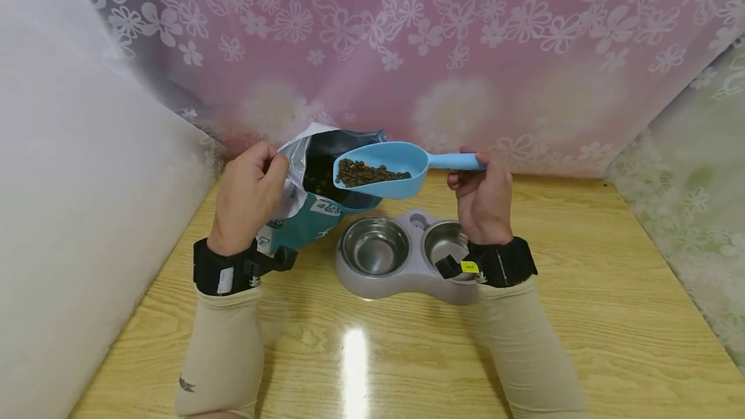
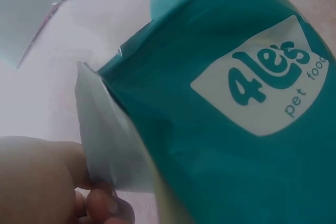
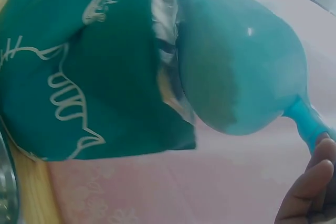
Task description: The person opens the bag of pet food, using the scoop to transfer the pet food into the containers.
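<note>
A teal pet food bag [image 1: 305,222] leans with its mouth open, and my left hand [image 1: 247,196] pinches the rim at its left side. In the left wrist view the bag [image 2: 173,145] shows its "4Le's pet food" label. My right hand [image 1: 484,199] holds a light blue scoop [image 1: 410,163] by its handle. Small brown kibble [image 1: 367,173] lies in the front half of the scoop. The scoop's tip is over the bag's opening. From the right wrist view, the underside of the scoop [image 3: 247,61] appears just beside the bag's rim, with the kibble as a darker shadow.
A grey double pet bowl stand [image 1: 407,280] with two steel bowls stands on the wooden table [image 1: 419,361] below the scoop. My right wrist partly covers the right bowl [image 1: 439,238]. A pink flowered curtain [image 1: 372,50] hangs behind, and a white wall [image 1: 99,167] is on the left.
</note>
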Demonstrator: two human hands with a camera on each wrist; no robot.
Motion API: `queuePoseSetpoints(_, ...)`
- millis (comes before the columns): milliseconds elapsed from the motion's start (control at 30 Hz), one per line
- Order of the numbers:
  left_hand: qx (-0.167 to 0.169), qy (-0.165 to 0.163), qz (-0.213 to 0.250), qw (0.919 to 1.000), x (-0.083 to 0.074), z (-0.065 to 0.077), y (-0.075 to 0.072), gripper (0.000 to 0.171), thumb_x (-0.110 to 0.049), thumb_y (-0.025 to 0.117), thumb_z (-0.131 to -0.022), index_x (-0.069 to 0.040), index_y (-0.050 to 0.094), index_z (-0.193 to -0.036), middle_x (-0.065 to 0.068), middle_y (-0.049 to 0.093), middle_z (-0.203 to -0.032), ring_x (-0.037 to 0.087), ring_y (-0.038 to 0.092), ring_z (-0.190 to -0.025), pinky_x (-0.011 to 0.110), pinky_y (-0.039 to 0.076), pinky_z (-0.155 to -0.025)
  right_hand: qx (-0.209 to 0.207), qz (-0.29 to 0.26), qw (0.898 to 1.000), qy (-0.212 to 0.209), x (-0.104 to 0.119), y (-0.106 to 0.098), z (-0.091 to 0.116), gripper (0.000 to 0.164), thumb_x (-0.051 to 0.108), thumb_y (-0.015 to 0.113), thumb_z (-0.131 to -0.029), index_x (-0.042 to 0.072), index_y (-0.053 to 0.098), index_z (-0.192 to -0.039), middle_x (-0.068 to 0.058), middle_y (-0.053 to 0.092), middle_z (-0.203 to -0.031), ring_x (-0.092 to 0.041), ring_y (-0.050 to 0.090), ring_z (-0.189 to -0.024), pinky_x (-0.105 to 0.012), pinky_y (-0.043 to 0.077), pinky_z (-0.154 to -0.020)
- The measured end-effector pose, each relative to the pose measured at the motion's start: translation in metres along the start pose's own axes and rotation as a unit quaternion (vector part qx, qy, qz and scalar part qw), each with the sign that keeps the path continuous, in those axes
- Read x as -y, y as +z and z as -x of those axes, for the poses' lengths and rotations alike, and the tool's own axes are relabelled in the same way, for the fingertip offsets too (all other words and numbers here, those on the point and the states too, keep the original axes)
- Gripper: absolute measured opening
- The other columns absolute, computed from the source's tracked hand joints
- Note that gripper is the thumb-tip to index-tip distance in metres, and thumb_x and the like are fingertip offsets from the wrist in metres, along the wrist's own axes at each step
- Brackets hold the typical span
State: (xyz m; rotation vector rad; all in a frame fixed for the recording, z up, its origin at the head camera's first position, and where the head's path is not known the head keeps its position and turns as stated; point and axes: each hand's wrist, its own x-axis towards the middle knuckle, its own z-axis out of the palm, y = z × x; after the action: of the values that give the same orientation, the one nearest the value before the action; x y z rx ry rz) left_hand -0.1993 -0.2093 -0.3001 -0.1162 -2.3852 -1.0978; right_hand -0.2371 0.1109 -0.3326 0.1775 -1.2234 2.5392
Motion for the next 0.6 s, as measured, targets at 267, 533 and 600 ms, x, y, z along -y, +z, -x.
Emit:
queuePoseSetpoints(267, 0.01, -0.003, 0.001, 0.9999, 0.001, 0.0, 0.003, 0.033, -0.029, 0.045, -0.106, -0.009, 0.061, -0.086, 0.007, 0.049, -0.068, 0.023, 0.046, -0.06, 0.036, 0.031, -0.052, 0.015, -0.091, 0.995, 0.039, 0.032, -0.027, -0.005, 0.037, 0.015, 0.033, -0.109, -0.001, 0.065, -0.099, -0.008, 0.067, -0.087, -0.015, 0.059, -0.064, -0.02, 0.05, -0.062)
queuePoseSetpoints(533, 0.013, 0.002, -0.002, 0.9999, -0.001, 0.001, 0.002, 0.032, -0.029, 0.045, -0.106, -0.01, 0.059, -0.085, 0.006, 0.046, -0.068, 0.023, 0.044, -0.059, 0.036, 0.03, -0.052, -0.023, -0.132, 0.99, 0.04, 0.048, -0.049, -0.014, 0.037, 0.014, 0.036, -0.109, -0.004, 0.065, -0.095, -0.009, 0.061, -0.079, -0.017, 0.051, -0.057, -0.023, 0.045, -0.057)
queuePoseSetpoints(600, 0.013, 0.003, -0.002, 0.9999, -0.001, 0.001, 0.002, 0.032, -0.028, 0.045, -0.106, -0.01, 0.059, -0.084, 0.007, 0.044, -0.067, 0.023, 0.043, -0.058, 0.036, 0.03, -0.052, -0.036, -0.116, 0.992, 0.044, 0.046, -0.052, -0.017, 0.034, 0.014, 0.038, -0.108, -0.003, 0.064, -0.094, -0.007, 0.058, -0.076, -0.016, 0.047, -0.055, -0.023, 0.043, -0.056)
